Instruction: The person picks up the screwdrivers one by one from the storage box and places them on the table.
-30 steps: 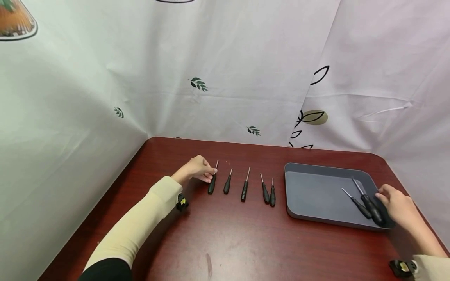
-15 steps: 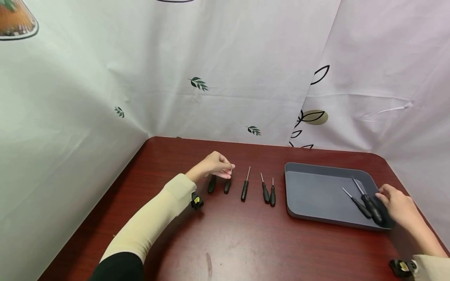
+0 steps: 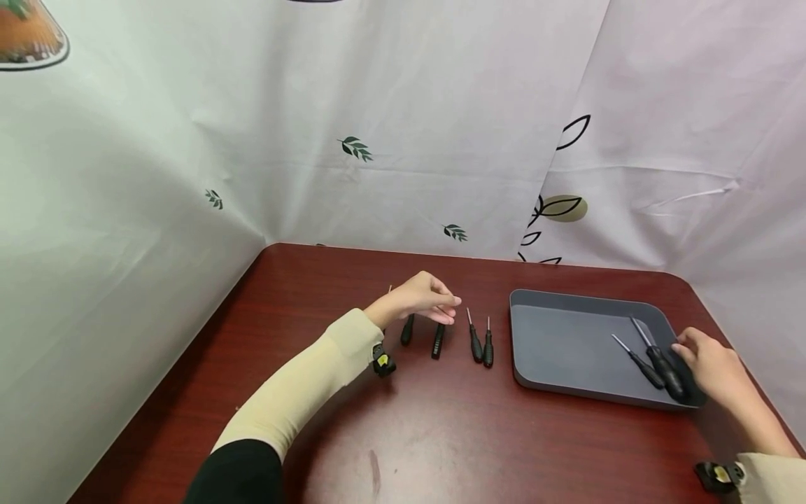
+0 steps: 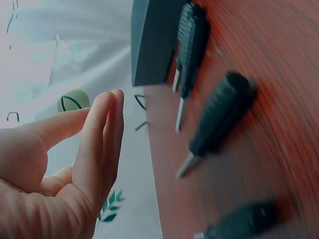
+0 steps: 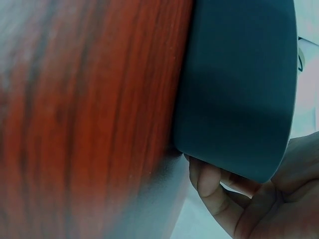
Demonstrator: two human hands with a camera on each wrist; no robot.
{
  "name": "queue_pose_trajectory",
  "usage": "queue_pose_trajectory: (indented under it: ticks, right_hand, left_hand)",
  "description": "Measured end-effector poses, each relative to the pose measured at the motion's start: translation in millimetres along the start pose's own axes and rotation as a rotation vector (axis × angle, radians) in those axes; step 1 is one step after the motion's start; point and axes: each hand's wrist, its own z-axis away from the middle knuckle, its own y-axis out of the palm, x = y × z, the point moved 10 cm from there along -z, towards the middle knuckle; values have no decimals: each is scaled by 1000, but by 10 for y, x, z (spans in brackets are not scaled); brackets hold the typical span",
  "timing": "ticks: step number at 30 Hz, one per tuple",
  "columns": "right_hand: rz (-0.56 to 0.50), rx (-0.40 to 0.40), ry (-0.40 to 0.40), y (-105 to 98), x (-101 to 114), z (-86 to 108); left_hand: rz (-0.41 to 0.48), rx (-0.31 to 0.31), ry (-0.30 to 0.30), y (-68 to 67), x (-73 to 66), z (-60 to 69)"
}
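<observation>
My left hand [image 3: 423,295] hovers over the row of black-handled screwdrivers, its thumb close to its long, nearly straight fingers. The left wrist view has nothing between them. Below it lies a ribbed screwdriver [image 3: 437,343], its shaft hidden by the hand. Another screwdriver [image 3: 407,330] is left of that one, and the leftmost is mostly behind the wrist. To the right, two screwdrivers [image 3: 476,346] lie side by side. My right hand [image 3: 718,367] grips the right wall of a grey tray [image 5: 234,94]. Inside the tray are a large screwdriver [image 3: 667,374] and a smaller screwdriver [image 3: 648,371].
Everything stands on a reddish-brown table [image 3: 453,434]. A white printed curtain [image 3: 403,140] rises behind and along both sides. The tray sits at the table's right, near the edge.
My left hand has moved right along the row, from the leftmost screwdriver past the second to above the ribbed one. The screwdrivers stay in place. My right hand keeps its hold on the tray.
</observation>
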Motion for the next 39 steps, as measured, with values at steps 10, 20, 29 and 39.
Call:
queue_pose_trajectory:
  ticks: [10,20,29,39]
  right_hand:
    - [5,4,11,2,24,-16]
    - [15,-6,-11,-22,18,-20]
    - [12,19,15,7,28,-38]
    - [13,15,17,-19,39,-27]
  left_hand:
    - [50,45,-1,286,-95,-137]
    - [82,124,52,675,-316,-263]
    - [131,162,35,1026,-421,-370]
    - [167,185,15,1318,-446,-430]
